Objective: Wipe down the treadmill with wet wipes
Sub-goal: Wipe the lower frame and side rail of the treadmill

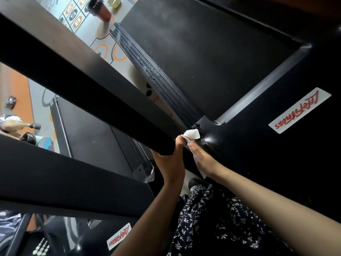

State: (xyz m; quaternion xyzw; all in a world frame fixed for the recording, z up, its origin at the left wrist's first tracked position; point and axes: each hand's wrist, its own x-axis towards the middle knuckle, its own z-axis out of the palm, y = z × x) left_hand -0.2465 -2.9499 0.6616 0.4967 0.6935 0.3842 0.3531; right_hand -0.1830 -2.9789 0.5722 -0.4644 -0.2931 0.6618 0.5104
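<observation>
A patterned dress (212,218) hangs nearest, between the two forearms, which reach toward 12 o'clock. The right hand (201,159) lies flat with straight fingers on the wipe (192,134), pressing it onto the glossy black hood (249,145) of the treadmill. The wipe runs under that hand from the wrist, and a white corner sticks out just past the fingertips at 12 o'clock. The left hand (169,163) is just beside the right, at its 9 o'clock, and sits under the end of a black bar (83,85) that hides most of its fingers. One fingertip touches the wipe's edge. Whether this hand grips the wipe or the bar cannot be told.

From the wipe the ribbed side rail (162,76) runs off toward 11 o'clock, speckled with droplets, with the belt (203,43) along its 3 o'clock side. A logo sticker (299,109) sits on the hood at the wipe's 2 o'clock. A second treadmill (92,133) lies at 9 o'clock. Farthest off, at 11 o'clock, a dark cup (100,10) stands on the patterned floor (110,58).
</observation>
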